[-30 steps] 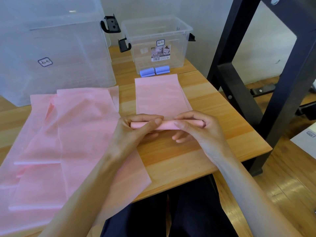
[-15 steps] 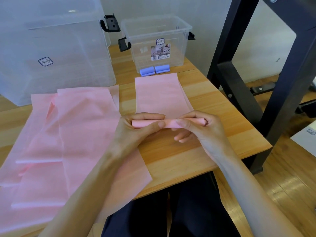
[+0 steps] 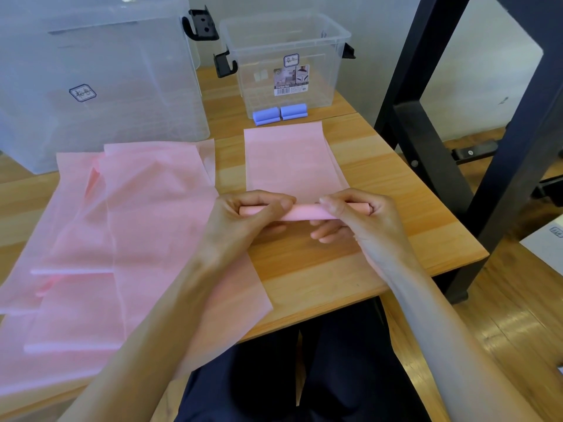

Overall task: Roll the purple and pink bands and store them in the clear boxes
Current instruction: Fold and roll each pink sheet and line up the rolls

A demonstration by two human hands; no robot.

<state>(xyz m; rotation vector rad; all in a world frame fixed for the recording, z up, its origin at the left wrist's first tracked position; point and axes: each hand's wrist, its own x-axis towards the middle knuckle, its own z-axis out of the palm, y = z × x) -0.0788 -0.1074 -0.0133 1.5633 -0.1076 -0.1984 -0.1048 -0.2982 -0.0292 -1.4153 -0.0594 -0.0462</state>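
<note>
A pink band [image 3: 289, 159] lies flat on the wooden table [image 3: 396, 190], its near end wound into a roll [image 3: 304, 212]. My left hand [image 3: 243, 220] grips the roll's left end and my right hand [image 3: 362, 220] grips its right end, thumbs on top. Two rolled purple bands [image 3: 279, 113] lie inside the small clear box [image 3: 286, 56] against its front wall. The large clear box [image 3: 97, 77] stands at the back left.
Several flat pink bands [image 3: 122, 239] overlap on the left half of the table and hang over its near edge. A black metal frame [image 3: 432, 123] stands to the right of the table. My legs are under the near edge.
Both hands have turned the roll a little further away from me, taking up more of the flat band. The roll is slightly thicker.
</note>
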